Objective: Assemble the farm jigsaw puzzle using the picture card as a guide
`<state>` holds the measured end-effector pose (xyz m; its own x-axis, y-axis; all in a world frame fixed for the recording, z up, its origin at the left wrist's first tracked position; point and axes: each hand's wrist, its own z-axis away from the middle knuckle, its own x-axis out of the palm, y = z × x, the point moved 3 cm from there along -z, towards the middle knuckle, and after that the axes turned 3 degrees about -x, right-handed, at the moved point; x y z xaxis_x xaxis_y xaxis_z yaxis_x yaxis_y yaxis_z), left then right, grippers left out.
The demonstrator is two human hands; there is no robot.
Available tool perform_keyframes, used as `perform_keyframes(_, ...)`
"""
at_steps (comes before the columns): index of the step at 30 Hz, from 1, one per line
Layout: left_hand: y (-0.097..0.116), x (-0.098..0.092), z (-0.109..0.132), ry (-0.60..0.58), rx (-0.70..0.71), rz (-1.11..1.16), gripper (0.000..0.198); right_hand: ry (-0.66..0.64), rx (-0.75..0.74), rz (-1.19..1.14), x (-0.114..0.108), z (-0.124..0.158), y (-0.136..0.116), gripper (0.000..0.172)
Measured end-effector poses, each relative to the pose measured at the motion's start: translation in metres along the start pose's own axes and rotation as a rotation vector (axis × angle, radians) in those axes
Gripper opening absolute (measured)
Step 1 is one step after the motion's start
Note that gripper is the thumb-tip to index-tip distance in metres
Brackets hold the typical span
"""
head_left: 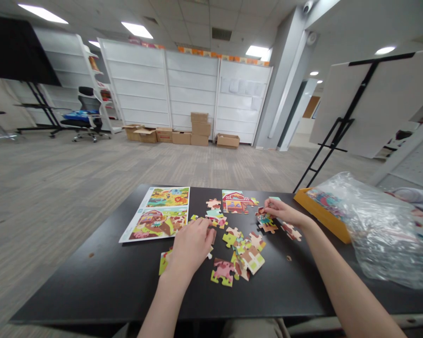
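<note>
A printed picture sheet (154, 214) lies at the black desk's (91, 286) far left. Mid-desk, the left hand (192, 245) curls over loose jigsaw pieces (246, 256), its grip unclear; near the far edge, the right hand (281, 211) pinches a single piece (264, 219), left of a yellow tray (320, 215).

1 head-worn view, forward and down onto the jigsaw pieces (252, 259)

No words, numbers or brands could be read anywhere. The paper sheets (239, 87) on the white shelving panel (193, 89) at upper centre were too small to make out, and so were any marks on the cardboard boxes (200, 129) or the printed picture sheet's (154, 214) left margin at lower left.
</note>
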<state>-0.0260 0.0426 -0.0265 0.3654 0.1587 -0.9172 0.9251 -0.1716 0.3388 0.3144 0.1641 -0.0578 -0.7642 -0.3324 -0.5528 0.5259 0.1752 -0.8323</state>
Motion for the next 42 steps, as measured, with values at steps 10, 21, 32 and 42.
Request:
perform_keyframes(10,0.001,-0.002,0.001,-0.034,0.001,-0.024,0.015,0.178,-0.062,0.098,0.013,-0.02,0.015,0.053)
perform_keyframes(21,0.001,0.004,-0.001,-0.039,0.024,-0.043,0.017,0.335,-0.088,0.078,0.018,-0.035,0.019,0.037)
perform_keyframes(32,0.006,0.005,-0.002,-0.058,0.041,-0.035,0.016,0.448,-0.089,0.376,0.024,-0.037,0.014,0.018)
perform_keyframes(42,0.005,0.006,-0.002,-0.08,0.033,-0.039,0.018,0.468,-0.144,0.652,0.028,-0.035,0.012,0.021)
